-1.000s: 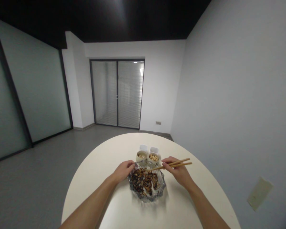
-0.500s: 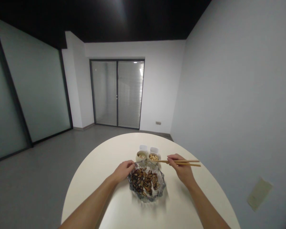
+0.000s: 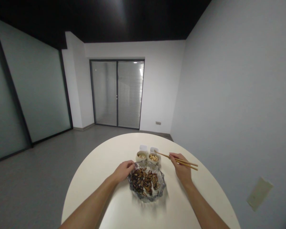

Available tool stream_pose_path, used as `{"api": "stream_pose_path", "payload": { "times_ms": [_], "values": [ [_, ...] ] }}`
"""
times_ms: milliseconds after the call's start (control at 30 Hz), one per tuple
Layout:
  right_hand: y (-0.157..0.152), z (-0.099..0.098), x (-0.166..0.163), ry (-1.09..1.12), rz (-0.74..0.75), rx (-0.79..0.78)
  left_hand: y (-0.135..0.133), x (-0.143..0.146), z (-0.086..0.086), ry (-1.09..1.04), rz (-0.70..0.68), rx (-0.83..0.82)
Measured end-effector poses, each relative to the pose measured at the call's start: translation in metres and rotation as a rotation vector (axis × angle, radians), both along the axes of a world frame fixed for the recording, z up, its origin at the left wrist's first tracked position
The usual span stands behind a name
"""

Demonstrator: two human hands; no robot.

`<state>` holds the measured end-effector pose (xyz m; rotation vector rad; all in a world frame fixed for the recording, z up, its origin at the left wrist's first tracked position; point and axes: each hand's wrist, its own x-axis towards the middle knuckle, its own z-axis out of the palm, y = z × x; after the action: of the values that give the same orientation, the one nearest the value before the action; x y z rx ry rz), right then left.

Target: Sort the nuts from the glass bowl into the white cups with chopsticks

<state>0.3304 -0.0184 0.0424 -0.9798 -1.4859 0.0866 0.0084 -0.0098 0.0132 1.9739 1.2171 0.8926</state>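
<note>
Steering remotely, I have my right hand (image 3: pixel 183 170), fingers pinching the chopsticks (image 3: pixel 166 155), tips at the right white box (image 3: pixel 152 148) beyond the glass bowl (image 3: pixel 164 184) of brown pieces (image 3: pixel 143 181); my left hand (image 3: pixel 122 171) touches the bowl's rim, pinch unclear. Placing seems underway; release calls for steady tips.

Before me, the round cream surface (image 3: pixel 119 208) carries a scalloped glass bowl (image 3: pixel 148 199); just beyond it I see two small cups (image 3: pixel 138 158) side by side, with two white containers (image 3: pixel 143 147) behind them.
</note>
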Motion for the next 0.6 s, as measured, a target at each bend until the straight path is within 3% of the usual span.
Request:
{"api": "stream_pose_path", "payload": {
  "times_ms": [600],
  "values": [
    [-0.0012,0.0057,0.0004,-0.032,0.002,-0.005,-0.0003,0.0011,0.0011,-0.004,0.001,0.007]
  ]
}}
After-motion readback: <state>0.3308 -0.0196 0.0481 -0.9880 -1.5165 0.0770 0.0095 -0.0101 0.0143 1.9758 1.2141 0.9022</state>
